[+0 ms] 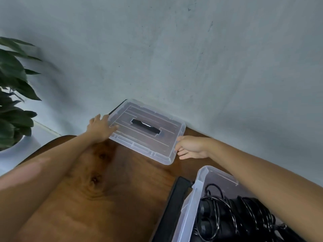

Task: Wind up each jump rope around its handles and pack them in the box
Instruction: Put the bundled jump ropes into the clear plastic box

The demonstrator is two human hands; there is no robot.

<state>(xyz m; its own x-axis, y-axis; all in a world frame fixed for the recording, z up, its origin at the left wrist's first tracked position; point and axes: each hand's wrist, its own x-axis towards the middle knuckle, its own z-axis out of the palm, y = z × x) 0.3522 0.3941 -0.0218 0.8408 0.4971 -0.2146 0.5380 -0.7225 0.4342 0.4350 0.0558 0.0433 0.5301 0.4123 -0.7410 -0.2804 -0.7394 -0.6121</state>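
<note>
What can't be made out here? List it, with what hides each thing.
- Jump ropes in the box, head view: right forearm and the frame's bottom edge cut them off; count unclear.
- Right hand at the lid: fingertips hidden behind the rim; grip unclear.
- Left hand: blurred; contact with the lid uncertain.

- One wide-angle camera only, worn on the person's head, so no second view shares the scene.
- It looks forward and steeply down over the brown wooden table (97,198) toward its far edge and the grey wall (174,49).
- It sits close: both forearms fill the lower frame.
</note>
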